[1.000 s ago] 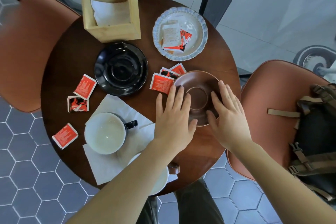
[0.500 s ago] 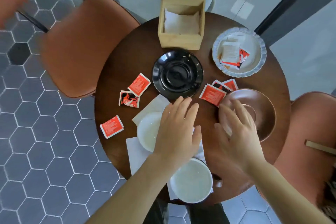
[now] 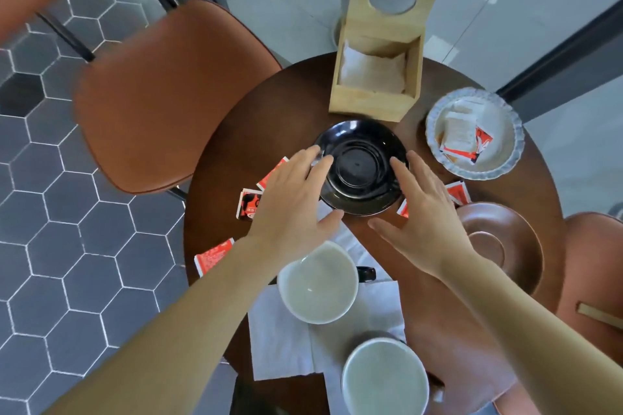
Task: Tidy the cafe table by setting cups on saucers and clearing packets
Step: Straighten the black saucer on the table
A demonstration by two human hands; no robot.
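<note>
Round dark wood table (image 3: 263, 131) w/ brown chairs around it, grey hex tile floor below. Black saucer (image 3: 362, 167) sits near centre of table, just in front of wooden napkin box (image 3: 377, 101) at 12 o'clock. Left hand (image 3: 296, 199) is at saucer's 9 o'clock rim, right hand (image 3: 424, 212) at its 3 o'clock rim; both spread apart, fingers flat, nothing clamped yet. Whether fingertips touch the rim can't be told. Brown saucer (image 3: 502, 246) lies at 4 o'clock, two white cups (image 3: 318, 286) (image 3: 386, 377) on paper napkins at 6 o'clock, red packets (image 3: 249, 204) loose at 9 o'clock, more in white dish (image 3: 505, 148) at 2 o'clock. Likely step: take black saucer & bring it toward a cup. Best done by hooking fingertips under both rims evenly, keeping it level, avoiding packets tucked by its edge.
</note>
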